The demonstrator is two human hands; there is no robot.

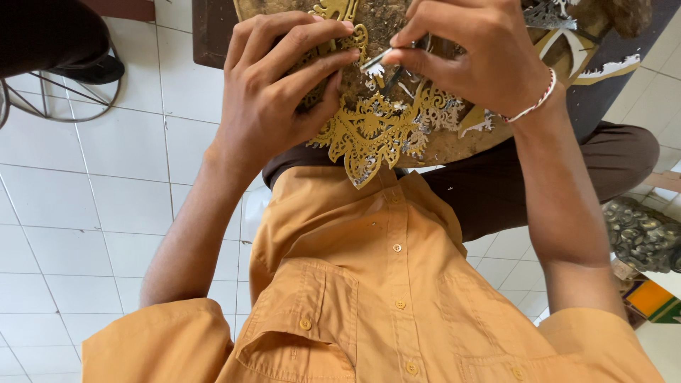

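Lying thin and metallic, with a brassy gold sheen and a lacy cut-out pattern: the ornate gold plate (372, 135). Sitting beneath it, rough, dull and pitted, brown and gritty-looking: the round work block (454, 145). Glinting silvery and smooth, apparently steel: the slim tool (379, 60). Scattering pale, shiny and jagged around the cutting: the metal scraps (479, 122). Hanging soft and matt, woven cloth with glossy plastic-looking buttons: the orange shirt (376, 284). Shining faintly, glazed and smooth with dark grout lines: the white floor tiles (85, 213). Looking twisted and corded, red and white: the wrist band (539, 99).
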